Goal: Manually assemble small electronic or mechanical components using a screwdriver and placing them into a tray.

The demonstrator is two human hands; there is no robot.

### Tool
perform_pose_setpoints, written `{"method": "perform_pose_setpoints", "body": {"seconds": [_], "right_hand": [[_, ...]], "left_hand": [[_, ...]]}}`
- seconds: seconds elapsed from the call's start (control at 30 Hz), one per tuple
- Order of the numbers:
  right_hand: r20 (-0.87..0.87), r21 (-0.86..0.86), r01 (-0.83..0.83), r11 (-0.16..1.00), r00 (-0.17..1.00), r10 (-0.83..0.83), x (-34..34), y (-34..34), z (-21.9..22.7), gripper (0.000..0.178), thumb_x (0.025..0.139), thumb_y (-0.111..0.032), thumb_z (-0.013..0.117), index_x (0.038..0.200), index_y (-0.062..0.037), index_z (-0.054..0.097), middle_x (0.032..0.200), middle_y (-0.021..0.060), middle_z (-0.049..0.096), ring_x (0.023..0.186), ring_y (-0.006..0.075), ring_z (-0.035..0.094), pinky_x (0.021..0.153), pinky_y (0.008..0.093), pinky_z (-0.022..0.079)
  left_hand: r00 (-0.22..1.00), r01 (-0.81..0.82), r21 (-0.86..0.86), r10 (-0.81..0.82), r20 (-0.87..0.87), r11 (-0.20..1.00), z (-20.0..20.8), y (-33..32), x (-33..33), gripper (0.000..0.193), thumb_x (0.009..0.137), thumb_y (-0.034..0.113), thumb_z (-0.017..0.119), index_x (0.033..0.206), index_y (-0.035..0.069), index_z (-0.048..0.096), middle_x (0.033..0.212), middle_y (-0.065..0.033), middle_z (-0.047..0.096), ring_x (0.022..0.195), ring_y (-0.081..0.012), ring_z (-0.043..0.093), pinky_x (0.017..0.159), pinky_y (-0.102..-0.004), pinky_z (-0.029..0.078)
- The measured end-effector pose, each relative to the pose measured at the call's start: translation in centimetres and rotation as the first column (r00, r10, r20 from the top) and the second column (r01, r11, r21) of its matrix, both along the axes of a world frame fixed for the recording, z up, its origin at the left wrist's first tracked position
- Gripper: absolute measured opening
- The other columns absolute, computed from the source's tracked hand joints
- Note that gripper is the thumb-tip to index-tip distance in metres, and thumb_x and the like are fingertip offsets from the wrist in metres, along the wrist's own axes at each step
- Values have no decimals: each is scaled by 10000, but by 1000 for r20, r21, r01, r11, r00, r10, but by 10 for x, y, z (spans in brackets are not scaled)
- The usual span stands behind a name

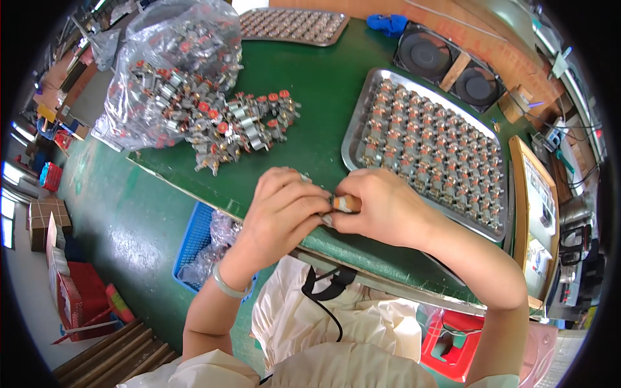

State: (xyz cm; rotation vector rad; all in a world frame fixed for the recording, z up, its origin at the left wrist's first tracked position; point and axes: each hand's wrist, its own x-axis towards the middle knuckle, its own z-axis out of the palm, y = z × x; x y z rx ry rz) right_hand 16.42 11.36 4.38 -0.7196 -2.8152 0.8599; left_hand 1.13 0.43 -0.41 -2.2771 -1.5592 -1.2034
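Observation:
My left hand (284,204) and my right hand (385,204) meet above the near edge of the green table. Both have their fingers closed and pressed together. Whatever they grip is almost wholly covered by the fingers; its kind cannot be made out. A brown and white wrap (345,204) shows at a finger of the right hand. Up and to the left of my hands, a loose heap of small metal parts with orange-red tops (242,123) spills from a clear plastic bag (123,119). Beyond my right hand, a metal tray (352,139) holds similar parts in rows.
A second filled tray (339,29) lies at the far edge. Two black fans (424,53) and a blue cloth-like item (388,24) are at the back right. A wood-framed panel (521,194) stands at the right. Below the table's left edge is a blue basket (194,236) with plastic bags.

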Motion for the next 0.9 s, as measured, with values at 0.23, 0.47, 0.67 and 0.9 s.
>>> {"method": "perform_pose_setpoints", "body": {"seconds": [0.23, 0.47, 0.67, 0.9], "right_hand": [[-62, 18, -245, 969, 967, 246, 11, 8, 24, 343, 620, -195, 714, 875, -17, 571, 730, 85, 489, 637, 220, 522, 568, 324, 426], [-429, 585, 36, 810, 862, 271, 6, -20, 22, 336, 645, -153, 687, 903, -41, 503, 813, 81, 483, 561, 243, 569, 472, 335, 466], [-551, 180, -17, 984, 827, 115, 11, -14, 19, 306, 647, -29, 667, 910, -29, 511, 801, 92, 507, 614, 255, 564, 500, 330, 466], [-468, 439, 46, 897, 865, 184, 27, -15, 21, 207, 682, -66, 630, 849, -43, 511, 736, 85, 495, 592, 254, 562, 479, 336, 463]], "left_hand": [[967, -255, -83, 253, -28, 963, 10, -7, -1, 324, 645, 80, 687, 945, 109, 568, 1013, -29, 567, 1081, -245, 457, 1004, -497, 186], [671, 58, -55, 2, 742, 997, 8, -9, 28, 339, 748, 107, 666, 1042, -8, 543, 1011, -107, 573, 937, -222, 555, 818, -349, 436], [342, 305, -73, -38, 939, 950, 14, -5, 30, 280, 821, -35, 545, 1100, -41, 518, 1004, -85, 555, 909, -118, 542, 765, -234, 463], [486, 195, -122, 12, 874, 973, 7, 2, 44, 282, 786, -39, 588, 1066, -30, 555, 975, -96, 572, 845, -131, 564, 744, -243, 482]]}}
